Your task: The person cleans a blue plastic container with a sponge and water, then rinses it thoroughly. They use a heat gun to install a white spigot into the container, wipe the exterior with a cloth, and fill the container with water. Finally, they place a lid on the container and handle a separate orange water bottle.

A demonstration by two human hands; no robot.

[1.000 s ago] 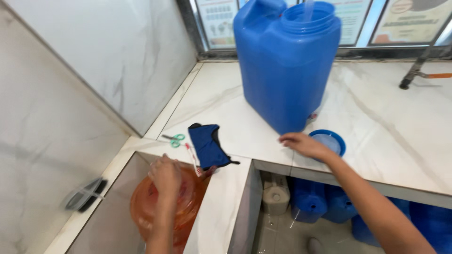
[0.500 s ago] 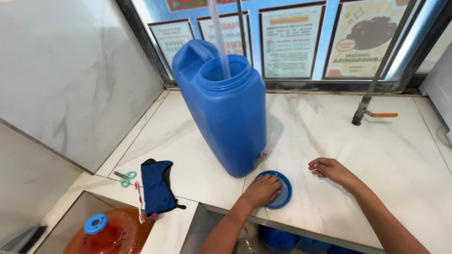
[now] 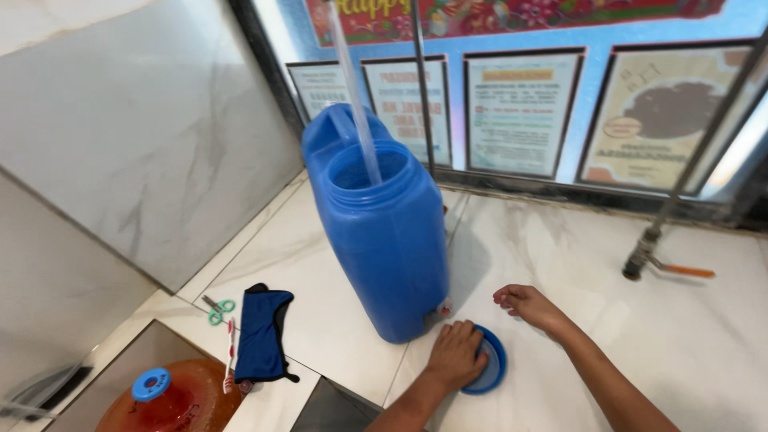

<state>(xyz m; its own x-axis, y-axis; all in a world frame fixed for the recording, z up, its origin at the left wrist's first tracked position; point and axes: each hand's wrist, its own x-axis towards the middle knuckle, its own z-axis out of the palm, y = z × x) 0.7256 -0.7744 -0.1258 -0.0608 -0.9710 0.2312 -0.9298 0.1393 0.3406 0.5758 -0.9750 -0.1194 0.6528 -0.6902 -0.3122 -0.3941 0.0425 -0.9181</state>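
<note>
A tall blue jerrycan stands upright on the white marble counter, its wide mouth open. A clear hose comes down from above into that mouth. Just right of the can's base lies a round blue lid flat on the counter. My left hand lies over the lid, with its fingers curved on the lid's top and edge. My right hand rests on the counter a little beyond the lid, fingers loosely curled and holding nothing.
A dark blue cloth and green-handled scissors lie on the counter's left part. Below them stands an orange water bottle with a blue cap. A pipe valve with an orange handle rises at the right. Posters fill the window behind.
A second ago my left hand was down on the orange bottle and my right hand was by the lid. Since then my left hand has come onto the lid, and my right hand has moved to the lid's right.
</note>
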